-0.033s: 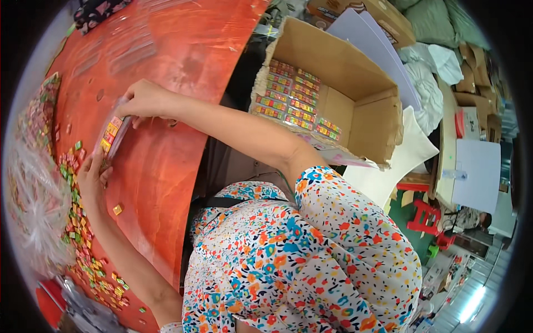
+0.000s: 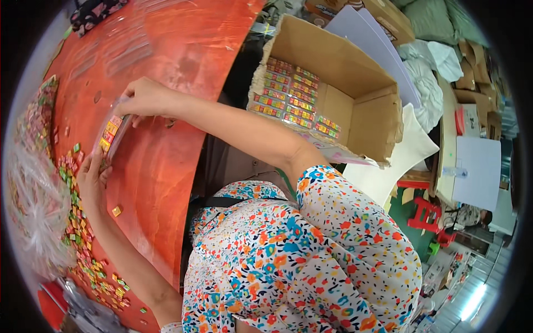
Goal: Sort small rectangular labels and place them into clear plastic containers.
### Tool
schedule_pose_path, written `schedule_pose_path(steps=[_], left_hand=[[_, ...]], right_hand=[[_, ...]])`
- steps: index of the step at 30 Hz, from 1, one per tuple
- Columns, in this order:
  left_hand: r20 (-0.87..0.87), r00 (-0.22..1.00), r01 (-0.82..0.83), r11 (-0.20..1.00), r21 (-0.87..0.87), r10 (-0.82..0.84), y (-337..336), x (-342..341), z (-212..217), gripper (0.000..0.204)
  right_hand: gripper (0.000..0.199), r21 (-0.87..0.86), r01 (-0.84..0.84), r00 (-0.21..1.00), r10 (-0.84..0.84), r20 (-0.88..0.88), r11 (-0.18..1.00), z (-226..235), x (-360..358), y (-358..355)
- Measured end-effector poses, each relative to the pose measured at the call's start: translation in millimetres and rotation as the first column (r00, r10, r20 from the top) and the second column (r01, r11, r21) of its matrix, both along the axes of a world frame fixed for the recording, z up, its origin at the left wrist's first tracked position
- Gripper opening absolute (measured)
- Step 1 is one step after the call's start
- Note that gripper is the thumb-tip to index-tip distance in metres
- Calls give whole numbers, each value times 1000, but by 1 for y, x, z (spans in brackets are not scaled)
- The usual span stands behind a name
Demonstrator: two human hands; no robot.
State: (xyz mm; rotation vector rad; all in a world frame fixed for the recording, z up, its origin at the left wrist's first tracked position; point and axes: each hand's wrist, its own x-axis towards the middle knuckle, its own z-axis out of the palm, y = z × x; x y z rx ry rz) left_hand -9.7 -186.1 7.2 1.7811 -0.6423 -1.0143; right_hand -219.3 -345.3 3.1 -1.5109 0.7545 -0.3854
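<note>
Over the red table (image 2: 172, 72), both my hands hold a long, narrow clear plastic pack (image 2: 110, 130) with a row of small square wrapped candies, red, orange and yellow, inside. My left hand (image 2: 93, 176) grips its lower end, fingers closed round it. The other end is pinched by my right hand (image 2: 145, 99), whose fingertips are partly hidden behind the hand and the plastic. Beside my left wrist, loose candies (image 2: 83, 244) in red, green and yellow wrappers lie in a spread heap. One yellow candy (image 2: 116, 211) sits apart, right of my left forearm.
A big clear bag (image 2: 36, 216) of candies stands at the left edge. Empty-looking clear plastic packs (image 2: 129, 58) lie at the far end. Right of the table, an open cardboard box (image 2: 375, 125) holds rows of filled packs (image 2: 300, 105). A red stool (image 2: 425, 213) stands farther right.
</note>
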Motion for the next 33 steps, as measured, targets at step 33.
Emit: schedule_pose_path(steps=[33], left_hand=[[898, 127, 700, 680, 220, -421, -59, -154, -9, 66]], right_hand=[[38, 322, 883, 469, -626, -623, 341, -261, -572, 33]])
